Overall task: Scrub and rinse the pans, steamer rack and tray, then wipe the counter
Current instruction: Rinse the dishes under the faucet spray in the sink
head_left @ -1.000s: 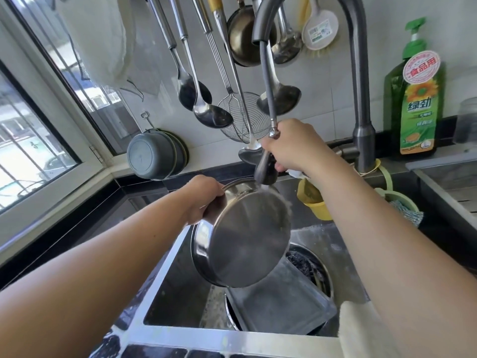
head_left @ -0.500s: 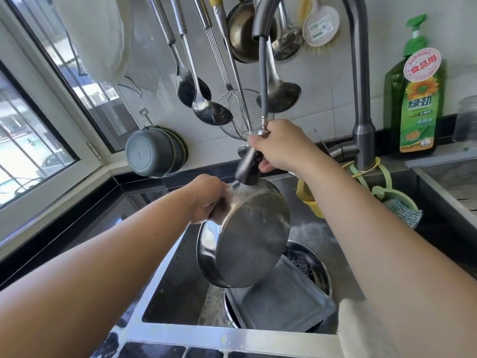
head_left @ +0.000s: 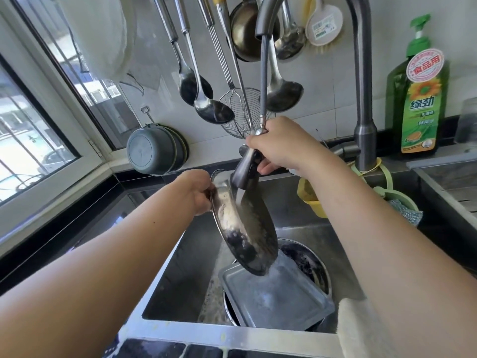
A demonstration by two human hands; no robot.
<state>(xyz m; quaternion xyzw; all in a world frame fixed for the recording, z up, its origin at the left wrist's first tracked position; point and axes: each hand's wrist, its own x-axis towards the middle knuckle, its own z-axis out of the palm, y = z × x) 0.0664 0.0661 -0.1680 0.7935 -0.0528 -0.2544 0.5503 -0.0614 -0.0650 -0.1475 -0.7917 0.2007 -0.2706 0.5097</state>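
Sink fills the lower middle of the view, a steel basin with a rectangular tray lying tilted across a round dark pan at its bottom, both waiting their turn. Above them the person holds a round steel pan over the basin, and this is where the change lies: a moment ago its flat underside faced the camera, and now it is turned more edge-on and tipped steeply, so the wet surface shows streaks and patches of residue or foam. The pull-out sprayer head has also swung down and to the left, its nozzle now just above the pan's upper rim, with a stream of water striking the metal and running off the low edge onto the tray. I judge that rinsing of this pan is well under way, while tray, rack and counter remain to be done.

The left hand reaches in from the lower left, forearm stretched forward, fingers curled round the pan's upper left rim; the fingertips are hidden behind the metal. The right hand comes from the right with the wrist bent downward, fingers and thumb wrapped round the sprayer's body where the grey hose joins it.
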